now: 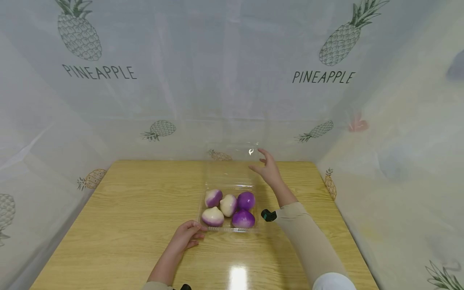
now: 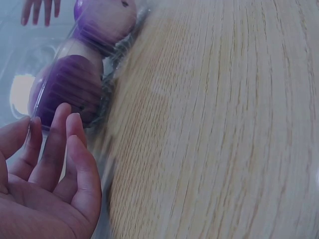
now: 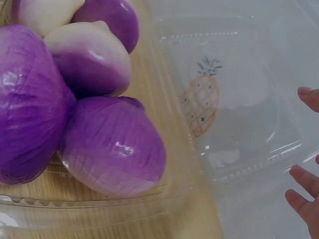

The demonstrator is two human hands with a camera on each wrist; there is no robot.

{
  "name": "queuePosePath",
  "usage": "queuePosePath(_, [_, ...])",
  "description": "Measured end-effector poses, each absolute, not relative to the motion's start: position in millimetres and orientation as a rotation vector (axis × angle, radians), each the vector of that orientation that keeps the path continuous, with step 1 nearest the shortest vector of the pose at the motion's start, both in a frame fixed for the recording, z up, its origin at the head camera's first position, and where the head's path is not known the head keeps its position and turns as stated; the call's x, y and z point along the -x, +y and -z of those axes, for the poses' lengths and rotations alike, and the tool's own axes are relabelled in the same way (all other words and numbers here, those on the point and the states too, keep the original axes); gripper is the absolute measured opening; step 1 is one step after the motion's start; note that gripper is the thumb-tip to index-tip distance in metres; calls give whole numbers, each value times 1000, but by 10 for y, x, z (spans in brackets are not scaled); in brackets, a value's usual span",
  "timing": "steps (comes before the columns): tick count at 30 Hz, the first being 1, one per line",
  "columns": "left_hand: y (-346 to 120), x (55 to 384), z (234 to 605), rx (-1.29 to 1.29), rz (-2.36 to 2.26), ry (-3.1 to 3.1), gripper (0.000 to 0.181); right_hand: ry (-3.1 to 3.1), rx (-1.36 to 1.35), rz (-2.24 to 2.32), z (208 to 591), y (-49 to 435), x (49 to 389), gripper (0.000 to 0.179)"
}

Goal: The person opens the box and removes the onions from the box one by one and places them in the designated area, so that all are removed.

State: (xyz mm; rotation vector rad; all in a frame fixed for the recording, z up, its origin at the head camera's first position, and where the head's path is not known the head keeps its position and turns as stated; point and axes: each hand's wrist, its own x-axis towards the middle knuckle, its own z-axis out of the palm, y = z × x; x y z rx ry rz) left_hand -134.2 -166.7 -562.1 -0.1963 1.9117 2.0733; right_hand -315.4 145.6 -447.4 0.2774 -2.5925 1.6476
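A clear plastic clamshell box (image 1: pixel 230 230) lies on the table with its hinged lid (image 1: pixel 232 173) raised at the back. Inside it sit several purple-and-white onion-like bulbs (image 1: pixel 243 219), glossy and whole; larger in the right wrist view is one purple bulb (image 3: pixel 114 147). My left hand (image 1: pixel 186 235) pinches the box's front left rim between thumb and forefinger, the other fingers loosely bent, as the left wrist view shows. Beside the lid's right edge, my right hand (image 1: pixel 268 169) has its fingers spread and holds nothing; whether it touches the lid I cannot tell.
The wooden table (image 1: pixel 127 225) extends to both sides of the box. A pale sheet (image 1: pixel 217 80) printed with pineapples hangs behind the table and along its sides. A black wrist device (image 1: pixel 268 215) sits at my right sleeve, next to the box.
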Motion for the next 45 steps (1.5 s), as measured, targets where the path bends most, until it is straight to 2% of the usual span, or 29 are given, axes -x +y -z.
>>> queuePosePath(20, [-1613,1359,5629,262,-2110,1919,28,-2644,-285,-1637,4674,1401,3144,73])
queuePosePath(36, [-1559,1342,5626,327,-2141,1914,23,-2659,-406,-1663,4764,1264,2841,66])
queuePosePath(45, [-1562,1346,5631,321,-2152,1869,27,-2640,-460,-1711,4877,1100,2673,65])
